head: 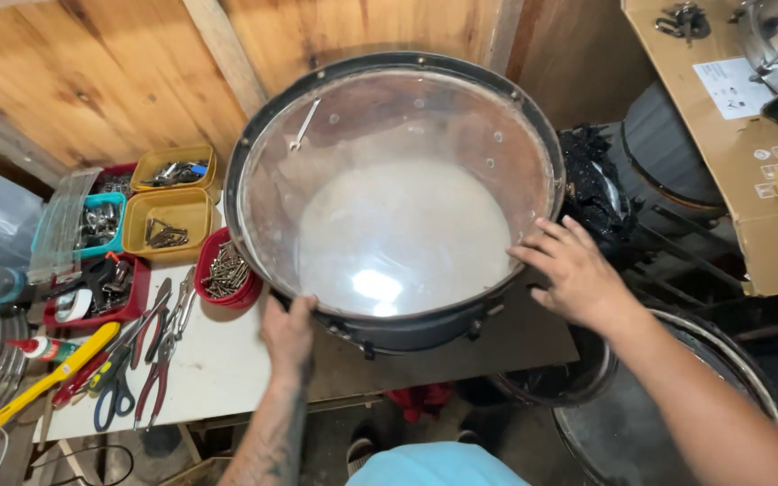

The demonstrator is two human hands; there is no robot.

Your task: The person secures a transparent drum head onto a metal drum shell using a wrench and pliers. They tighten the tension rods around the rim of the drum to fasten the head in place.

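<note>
Head view: a large drum (398, 198) with a clear skin and a dark hoop is seen from above, standing on the table (227, 360) in front of a wooden wall (110, 72).
Drum: it is placed at the table's middle and right part, its near edge reaching the table's front edge; a pale cloudy patch and a bright glare spot are seen on the skin.
Left hand (288, 333): it is pressed against the near rim of the drum at the lower left, fingers curled up onto the hoop, so the rim is gripped.
Right hand (574, 274): it is laid flat and spread on the right side of the hoop, fingers reaching onto the skin's edge; nothing is clasped by it.
Trays: yellow trays (168, 211), a teal tray (101, 220) and a red tray (101, 301) with small metal parts are set to the left of the drum.
Red bowl (227, 274): it is filled with nails or screws and is set just beside the drum's left edge.
Tools: pliers (159, 355), blue-handled scissors (114, 391) and a yellow knife (56, 373) are laid on the table's left front part.
Cardboard box (749, 153): it is seen at the upper right, well apart from the table.
Second drum (650, 414): it is partly seen below the right forearm, beside the table.
</note>
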